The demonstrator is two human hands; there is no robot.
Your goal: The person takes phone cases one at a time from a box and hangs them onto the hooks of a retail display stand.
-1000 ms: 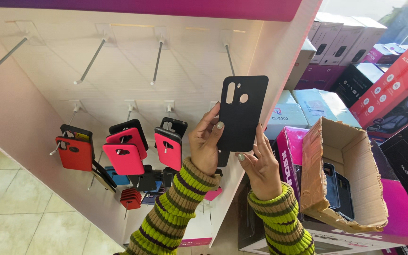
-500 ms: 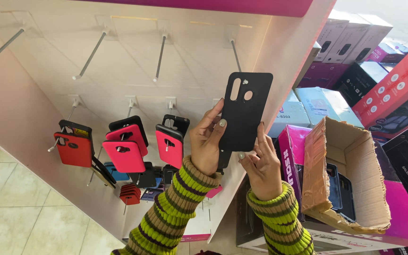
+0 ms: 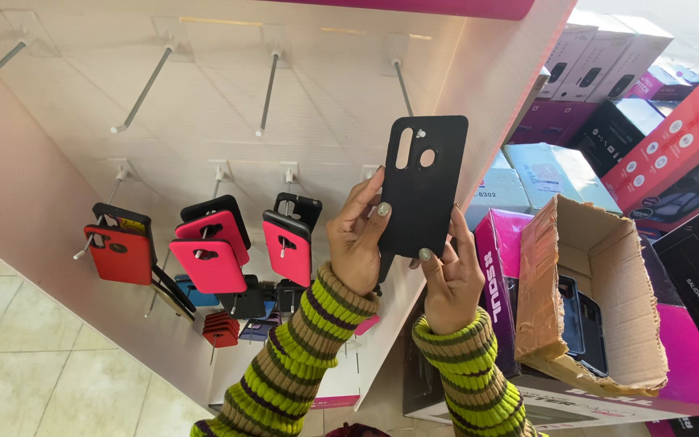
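Note:
Both hands hold up a black phone case (image 3: 424, 182) in front of a white display board (image 3: 317, 89). My left hand (image 3: 357, 239) grips its left edge and my right hand (image 3: 449, 271) supports its lower right edge. The case's top cut-outs sit just below the right-most upper metal hook (image 3: 402, 85). Both sleeves are striped green and brown knit.
Red, pink and black phone cases (image 3: 208, 259) hang on the lower hooks at left. Other upper hooks (image 3: 143, 89) are bare. An open cardboard box (image 3: 600, 299) with dark cases stands at right on a magenta box (image 3: 693, 356). Stacked product boxes (image 3: 649, 97) fill the right. Tiled floor (image 3: 26, 356) lies below.
The black case has risen slightly toward the right-most upper hook; both hands keep the same hold.

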